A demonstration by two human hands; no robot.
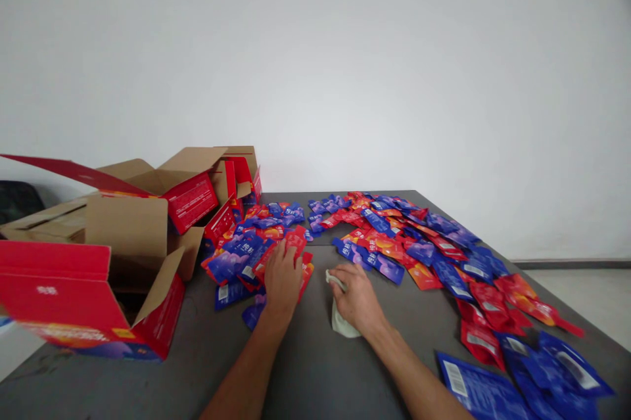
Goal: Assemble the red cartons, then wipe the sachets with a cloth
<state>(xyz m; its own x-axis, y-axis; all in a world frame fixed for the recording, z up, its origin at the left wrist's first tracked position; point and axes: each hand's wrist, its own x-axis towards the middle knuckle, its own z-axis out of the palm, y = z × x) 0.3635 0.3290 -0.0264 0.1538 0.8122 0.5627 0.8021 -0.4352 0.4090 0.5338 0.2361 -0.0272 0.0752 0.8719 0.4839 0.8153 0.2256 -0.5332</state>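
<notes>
My left hand (pixel 284 279) reaches to the near right side of a heap of pouches. Its fingers are bent down onto a red pouch (pixel 296 237) and look closed on its lower edge, though the fingertips are partly hidden. Blue pouches (pixel 231 263) with purple print lie just left of that hand. A crumpled whitish cloth (pixel 344 323) is bunched in my right hand (pixel 355 296), its lower end touching the dark table. The right fingers are wrapped round the cloth, and one corner pokes out above them.
An open red carton (pixel 64 288) stands at the left, flaps up, with further open cartons (pixel 190 200) behind it. Red and blue pouches (pixel 379 242) spread in a curved band along the table's (pixel 305 374) right side. Several blue pouches (pixel 486 387) lie at the near right.
</notes>
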